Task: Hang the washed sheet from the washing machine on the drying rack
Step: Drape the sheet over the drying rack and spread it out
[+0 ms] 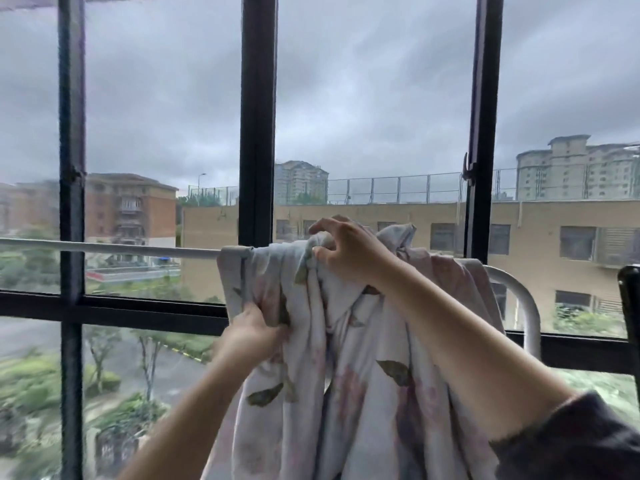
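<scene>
While the sheet (349,403) drapes the rail (138,248), right hand (349,252) pinches its top; left hand (254,329), at seven o'clock, grips a fold.

White rail of the drying rack (110,248), running level from the left, bending downward at its right end, pale sheet (311,358) with leaf and flower print draped over its right part, bunched along the top, folds hanging down the near side

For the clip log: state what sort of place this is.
Probably an upper-floor home's window-side laundry spot: a white rack rail carries a floral sheet before a dark-framed window looking down on street trees.
</scene>
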The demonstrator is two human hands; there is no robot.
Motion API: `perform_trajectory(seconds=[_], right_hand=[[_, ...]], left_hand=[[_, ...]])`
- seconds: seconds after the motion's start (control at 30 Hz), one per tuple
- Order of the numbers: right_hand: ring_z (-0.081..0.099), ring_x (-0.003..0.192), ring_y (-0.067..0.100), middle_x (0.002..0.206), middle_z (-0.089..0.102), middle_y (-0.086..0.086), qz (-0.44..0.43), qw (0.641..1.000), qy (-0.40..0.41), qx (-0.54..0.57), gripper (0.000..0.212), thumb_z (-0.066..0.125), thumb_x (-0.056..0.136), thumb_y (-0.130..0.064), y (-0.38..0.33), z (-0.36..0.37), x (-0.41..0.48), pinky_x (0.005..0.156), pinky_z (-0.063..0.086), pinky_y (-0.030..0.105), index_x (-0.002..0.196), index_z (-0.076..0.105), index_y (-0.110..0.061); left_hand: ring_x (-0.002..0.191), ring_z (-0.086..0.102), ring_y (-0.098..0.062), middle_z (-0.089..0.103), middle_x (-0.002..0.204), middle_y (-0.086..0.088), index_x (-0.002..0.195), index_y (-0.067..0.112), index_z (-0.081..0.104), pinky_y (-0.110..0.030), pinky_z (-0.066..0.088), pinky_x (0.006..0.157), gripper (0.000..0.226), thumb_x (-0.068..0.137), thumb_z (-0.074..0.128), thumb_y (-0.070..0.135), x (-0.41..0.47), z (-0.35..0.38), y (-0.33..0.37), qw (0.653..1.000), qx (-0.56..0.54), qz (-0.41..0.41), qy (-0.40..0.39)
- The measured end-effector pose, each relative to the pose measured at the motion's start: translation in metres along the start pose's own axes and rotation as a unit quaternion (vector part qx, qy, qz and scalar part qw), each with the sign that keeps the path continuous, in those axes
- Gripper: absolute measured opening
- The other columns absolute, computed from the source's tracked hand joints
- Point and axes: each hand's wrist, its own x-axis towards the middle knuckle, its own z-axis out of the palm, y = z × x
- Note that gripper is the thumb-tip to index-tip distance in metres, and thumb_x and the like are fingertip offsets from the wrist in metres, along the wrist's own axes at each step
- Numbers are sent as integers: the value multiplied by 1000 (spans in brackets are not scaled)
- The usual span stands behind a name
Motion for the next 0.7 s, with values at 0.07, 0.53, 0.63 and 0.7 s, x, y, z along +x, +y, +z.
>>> perform_trajectory(seconds=[0.07, 0.53, 0.63, 0.7], right_hand=[[54, 112, 20, 126, 57, -1, 11, 1000, -22, -6, 35, 54, 90, -31, 0, 6, 16, 95, 38, 34, 124, 54, -27], [59, 108, 19, 117, 65, -1, 52, 998, -42, 3, 48, 38, 86, -63, 13, 21, 39, 92, 45, 38, 118, 56, -32], [50, 121, 21, 133, 55, -4, 80, 990, -59, -98, 60, 25, 86, -73, 13, 16, 31, 99, 33, 39, 130, 45, -39], [41, 130, 26, 143, 46, 0, 163, 966, -75, -184, 71, 16, 83, -77, 11, 11, 26, 108, 20, 48, 137, 37, -37]], left_hand=[[78, 64, -26, 66, 80, -8, 85, 12, 62, -34, 54, 70, 17, 77, 58, 26, 8, -7, -7, 997, -70, 33, -22], [106, 56, -39, 61, 114, -27, 107, 0, 59, -38, 42, 81, 31, 97, 36, 17, 146, -111, 36, 964, -80, 142, 210], [100, 60, -37, 64, 113, -20, 101, 7, 65, -38, 49, 87, 35, 86, 43, 29, 177, -93, 11, 996, 38, 64, 54], [93, 63, -33, 66, 106, -13, 94, 13, 70, -37, 54, 83, 47, 75, 50, 51, 181, -89, -1, 999, -7, 18, -32]])
